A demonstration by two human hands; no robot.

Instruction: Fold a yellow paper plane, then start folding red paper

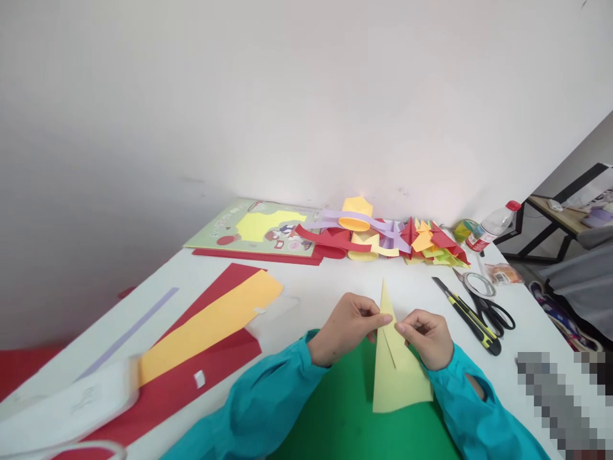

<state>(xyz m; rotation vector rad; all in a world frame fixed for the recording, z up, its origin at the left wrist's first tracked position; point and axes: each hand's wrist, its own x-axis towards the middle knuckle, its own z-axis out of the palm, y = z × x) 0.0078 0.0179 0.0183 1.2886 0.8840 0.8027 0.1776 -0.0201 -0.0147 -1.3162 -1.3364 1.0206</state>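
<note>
We are working at a smooth white counter [311,281], which is running up against a plain pale wall [287,96]; to the right, a wooden board [555,213] on a black frame is showing beyond it. In front of us, over a plain green surface [330,409], we are holding a pale yellow sheet [400,386] folded into a tall, sharp-tipped triangle with a slanting slit-like edge across its face. Our left grip [352,322] is pinching its upper part between thumb and fingers, and our right grip [427,337] is pinching its slanted right side. On our left, matt orange paper [211,319] is lying over deep red sheets [177,402], with a thin lilac strip [129,332] beside them. Near the wall, curled paper figures [357,220] and a heap of crisply folded pieces [431,246] are lining up beside a printed pale green board [205,233]. On our right, a black-and-yellow cutter [472,319] is lying beside black-handled scissors [477,304], and a clear plastic bottle [493,227] with a red cap is standing farther back.
</note>
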